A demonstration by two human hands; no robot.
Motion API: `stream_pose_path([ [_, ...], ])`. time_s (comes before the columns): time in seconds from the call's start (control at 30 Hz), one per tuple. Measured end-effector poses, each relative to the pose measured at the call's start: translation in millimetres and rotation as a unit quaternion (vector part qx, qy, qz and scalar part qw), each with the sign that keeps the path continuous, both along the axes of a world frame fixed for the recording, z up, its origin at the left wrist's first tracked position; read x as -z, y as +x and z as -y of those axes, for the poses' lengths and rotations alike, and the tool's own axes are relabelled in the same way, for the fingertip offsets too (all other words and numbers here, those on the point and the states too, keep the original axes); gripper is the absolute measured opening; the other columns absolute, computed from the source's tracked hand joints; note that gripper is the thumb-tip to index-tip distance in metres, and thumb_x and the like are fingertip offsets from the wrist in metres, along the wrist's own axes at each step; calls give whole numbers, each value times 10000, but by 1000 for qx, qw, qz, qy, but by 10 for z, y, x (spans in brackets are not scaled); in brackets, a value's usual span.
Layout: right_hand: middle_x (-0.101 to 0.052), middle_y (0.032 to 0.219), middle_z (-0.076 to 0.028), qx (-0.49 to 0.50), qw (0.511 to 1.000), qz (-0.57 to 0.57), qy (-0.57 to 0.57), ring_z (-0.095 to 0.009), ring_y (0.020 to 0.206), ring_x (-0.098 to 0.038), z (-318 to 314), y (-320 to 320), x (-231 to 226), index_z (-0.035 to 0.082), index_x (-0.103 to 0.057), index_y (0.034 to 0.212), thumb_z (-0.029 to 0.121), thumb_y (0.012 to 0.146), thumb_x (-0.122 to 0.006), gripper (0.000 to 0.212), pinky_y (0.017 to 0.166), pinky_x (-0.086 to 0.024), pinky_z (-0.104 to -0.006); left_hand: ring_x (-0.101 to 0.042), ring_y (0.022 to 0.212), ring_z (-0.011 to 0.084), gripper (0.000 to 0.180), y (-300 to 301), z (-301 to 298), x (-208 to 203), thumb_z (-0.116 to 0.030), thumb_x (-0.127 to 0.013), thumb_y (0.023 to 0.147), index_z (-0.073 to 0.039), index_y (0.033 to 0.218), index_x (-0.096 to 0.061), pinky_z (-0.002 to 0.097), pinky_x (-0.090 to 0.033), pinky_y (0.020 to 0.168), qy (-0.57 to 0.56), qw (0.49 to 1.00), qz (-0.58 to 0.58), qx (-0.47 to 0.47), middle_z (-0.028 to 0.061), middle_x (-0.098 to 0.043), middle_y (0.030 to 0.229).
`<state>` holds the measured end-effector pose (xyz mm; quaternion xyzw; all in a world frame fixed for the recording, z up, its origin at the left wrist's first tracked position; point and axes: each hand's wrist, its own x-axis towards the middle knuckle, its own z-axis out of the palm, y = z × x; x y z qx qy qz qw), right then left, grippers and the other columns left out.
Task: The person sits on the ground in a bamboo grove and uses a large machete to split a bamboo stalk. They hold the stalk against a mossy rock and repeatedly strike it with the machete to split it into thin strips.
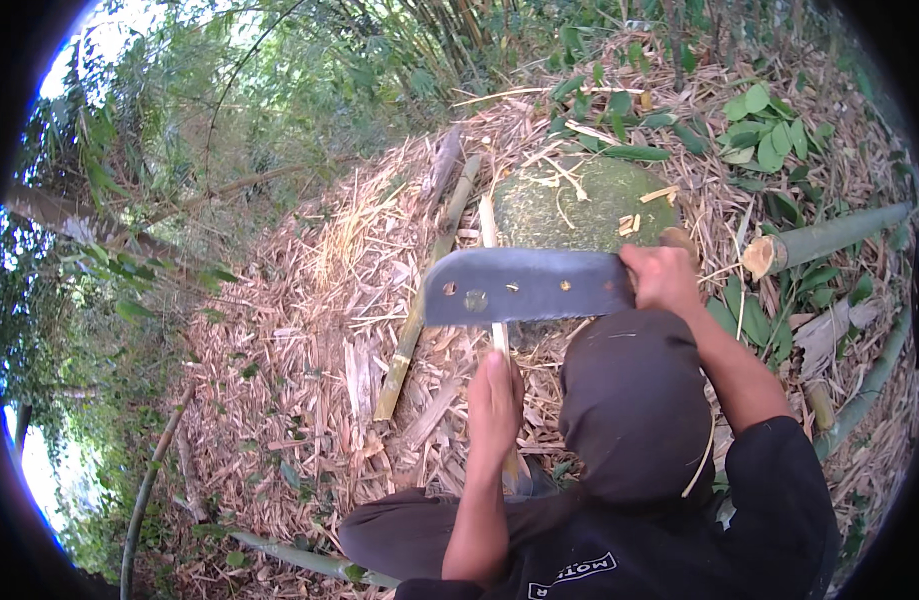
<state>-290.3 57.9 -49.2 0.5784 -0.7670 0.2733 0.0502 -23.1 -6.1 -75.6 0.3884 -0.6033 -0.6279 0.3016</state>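
My right hand [663,276] is wrapped round the handle of a broad dark cleaver [539,285], whose blade points left and has several small holes. Below the blade, my left hand [495,405] grips a pale split bamboo strip [487,222] that runs away from me. The blade lies across the strip and hides its middle; whether the two touch, I cannot tell. Just beyond the cleaver sits a rounded mossy stone [579,205] with a few pale shavings on top. My bent knee [634,410] in dark cloth is close to my right wrist.
A split bamboo length [407,345] lies left of the strip. At the right, a thick green bamboo pole [829,240] shows its cut end. Wood chips and dry shavings [299,350] cover the sloping ground. Leafy cuttings [764,130] lie at the far right.
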Motion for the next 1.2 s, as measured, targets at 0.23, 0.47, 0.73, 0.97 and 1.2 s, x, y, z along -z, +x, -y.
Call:
stream_pose_path([
  [0.23,-644,663,-174,-65,998,10,-17,-401,627,-648,91,38,-13,43,-579,746,106,729,-594,67,593,-506,-510,-591,857,336,197,-583,351,330,-82,-464,960,3,1031,-627,473,-442,782,-492,839,227,54,191,-617,898],
  [0.47,-632,652,-167,-70,997,-17,-22,-392,636,-656,50,-53,-125,31,-558,742,124,718,-584,100,603,-519,-497,-618,895,461,217,-816,219,-167,-6,-541,890,61,1076,-630,510,-478,805,-301,942,147,17,280,-655,954],
  [0.73,-626,650,-163,-36,999,-9,-4,-383,647,-659,-31,-55,-21,36,-546,740,167,722,-591,140,592,-508,-481,-601,567,423,269,-457,-187,-223,-183,-457,1047,34,985,-603,467,-434,538,-144,973,181,9,257,-569,641],
  [0.97,-647,675,-179,30,1000,0,8,-413,642,-647,-116,-105,187,44,-565,763,160,747,-584,118,605,-494,-510,-564,480,307,331,494,-1055,62,-238,-430,1077,13,896,-544,393,-412,482,-113,965,232,44,176,-515,560],
  [1.2,-654,677,-173,-55,998,-36,8,-376,638,-669,95,-17,-59,60,-569,753,145,748,-574,85,587,-525,-488,-486,558,151,393,-253,-176,-383,-282,-449,1071,10,831,-555,340,-411,549,-77,990,120,-21,60,-533,635],
])
